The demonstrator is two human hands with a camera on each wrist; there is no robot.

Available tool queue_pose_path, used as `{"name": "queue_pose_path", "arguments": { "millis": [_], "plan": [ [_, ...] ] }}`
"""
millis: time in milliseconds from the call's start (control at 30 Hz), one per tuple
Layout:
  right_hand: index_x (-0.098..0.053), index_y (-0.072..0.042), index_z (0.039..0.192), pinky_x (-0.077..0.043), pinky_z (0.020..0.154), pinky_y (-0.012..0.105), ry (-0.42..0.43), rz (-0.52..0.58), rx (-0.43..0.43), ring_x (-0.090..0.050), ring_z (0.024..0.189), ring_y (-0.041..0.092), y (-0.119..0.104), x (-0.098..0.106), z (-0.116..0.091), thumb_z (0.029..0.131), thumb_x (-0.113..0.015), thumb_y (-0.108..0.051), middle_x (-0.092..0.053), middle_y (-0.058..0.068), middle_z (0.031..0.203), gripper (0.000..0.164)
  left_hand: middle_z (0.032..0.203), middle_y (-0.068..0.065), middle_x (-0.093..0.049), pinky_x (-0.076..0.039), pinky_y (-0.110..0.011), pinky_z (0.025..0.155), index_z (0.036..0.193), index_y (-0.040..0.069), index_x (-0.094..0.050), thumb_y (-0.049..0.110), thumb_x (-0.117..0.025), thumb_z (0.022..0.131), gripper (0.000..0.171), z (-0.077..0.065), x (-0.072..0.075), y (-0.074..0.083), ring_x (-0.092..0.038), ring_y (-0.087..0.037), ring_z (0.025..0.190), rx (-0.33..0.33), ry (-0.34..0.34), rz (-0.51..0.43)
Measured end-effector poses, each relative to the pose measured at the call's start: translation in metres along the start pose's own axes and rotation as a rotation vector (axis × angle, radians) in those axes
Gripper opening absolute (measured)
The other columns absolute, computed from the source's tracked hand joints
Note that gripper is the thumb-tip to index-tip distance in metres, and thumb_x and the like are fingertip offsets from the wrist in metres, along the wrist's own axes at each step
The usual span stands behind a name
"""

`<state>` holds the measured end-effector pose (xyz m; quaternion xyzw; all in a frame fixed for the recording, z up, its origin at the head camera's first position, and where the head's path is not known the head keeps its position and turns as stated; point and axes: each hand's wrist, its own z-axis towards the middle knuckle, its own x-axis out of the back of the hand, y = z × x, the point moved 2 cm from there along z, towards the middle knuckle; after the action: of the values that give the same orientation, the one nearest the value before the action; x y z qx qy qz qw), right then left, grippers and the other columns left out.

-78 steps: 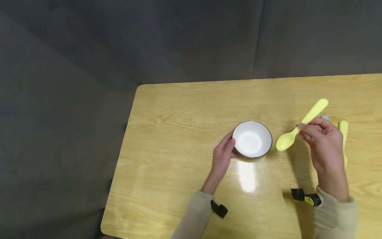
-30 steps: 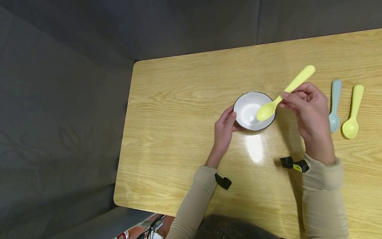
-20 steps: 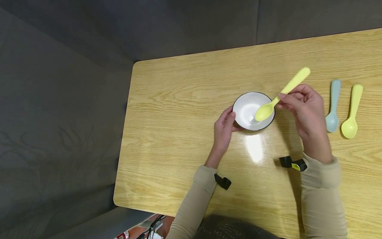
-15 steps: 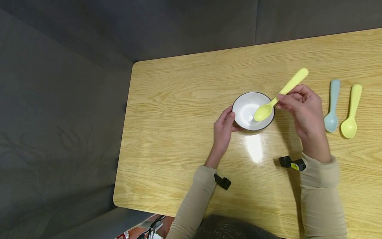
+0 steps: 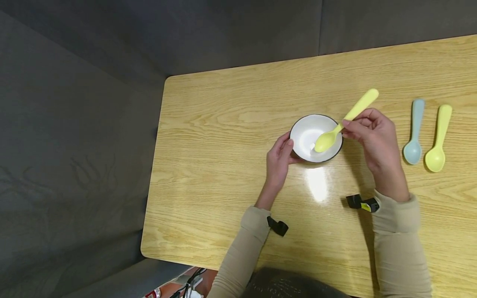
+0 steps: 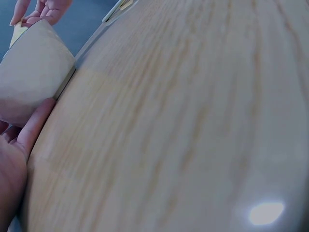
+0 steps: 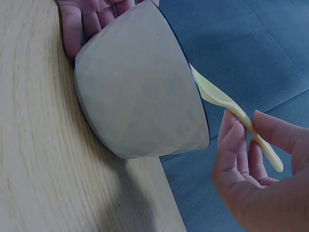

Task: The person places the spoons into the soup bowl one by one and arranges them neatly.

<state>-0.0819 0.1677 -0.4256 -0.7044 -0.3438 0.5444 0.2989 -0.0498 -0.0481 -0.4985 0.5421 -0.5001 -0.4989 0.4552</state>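
A white bowl with a dark rim [image 5: 303,136] sits near the middle of the table in the head view. My left hand [image 5: 278,159] grips its left side, thumb near the rim and other fingers lower round the wall. Between thumb and fingertips, my right hand [image 5: 380,140] pinches a yellow spoon [image 5: 360,105] near its neck. The spoon slants, its head over the bowl's inside and its handle pointing up and right. In the right wrist view the bowl's outer wall [image 7: 140,87] hides the tip of the spoon [image 7: 217,99].
A light blue spoon [image 5: 415,128] and a second yellow spoon [image 5: 440,136] lie side by side on the table, right of my right hand. The wooden table [image 5: 216,165] ends at a dark grey curtain [image 5: 242,33] behind and at the left. Cables [image 5: 190,283] show below its front edge.
My right hand has carried the yellow spoon left, from beside the bowl to over it, then slightly further in and down. The left hand still holds the bowl. The head view has shifted.
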Motion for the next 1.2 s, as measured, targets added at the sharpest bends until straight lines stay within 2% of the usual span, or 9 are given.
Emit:
{"name": "queue_pose_path", "arguments": {
  "millis": [800,1000,1200],
  "plan": [
    [-0.065,0.000,0.092,-0.062,0.064,0.020,0.003,-0.075,-0.048,-0.071,0.067,0.013,0.0055,0.0047,0.0033,0.087,-0.071,0.018,-0.075,0.006,0.079,0.020,0.140,-0.020,-0.061,-0.067,-0.038,0.075,0.144,-0.004,-0.054,0.020,-0.050,0.111,0.041,0.0014,0.0016,0.0009,-0.069,-0.034,0.107,-0.012,-0.015,0.006],
    [-0.066,-0.002,0.091,-0.063,0.064,0.020,0.026,-0.107,-0.027,-0.071,0.068,0.011,0.0055,0.0071,0.0033,0.086,-0.071,0.019,-0.074,0.004,0.078,0.022,0.137,-0.021,-0.063,-0.067,-0.038,0.076,0.143,-0.005,-0.054,0.018,-0.048,0.112,0.040,0.0005,-0.0004,0.0018,-0.070,-0.034,0.106,-0.017,-0.012,0.004],
    [-0.065,-0.001,0.092,-0.063,0.061,0.021,0.040,-0.079,0.003,-0.073,0.069,0.013,0.0034,0.0099,0.0031,0.087,-0.069,0.019,-0.075,0.007,0.080,0.021,0.136,-0.021,-0.063,-0.067,-0.039,0.075,0.143,-0.006,-0.054,0.019,-0.048,0.111,0.041,-0.0008,-0.0004,0.0010,-0.070,-0.031,0.102,-0.021,-0.011,-0.011]
  ]
}}
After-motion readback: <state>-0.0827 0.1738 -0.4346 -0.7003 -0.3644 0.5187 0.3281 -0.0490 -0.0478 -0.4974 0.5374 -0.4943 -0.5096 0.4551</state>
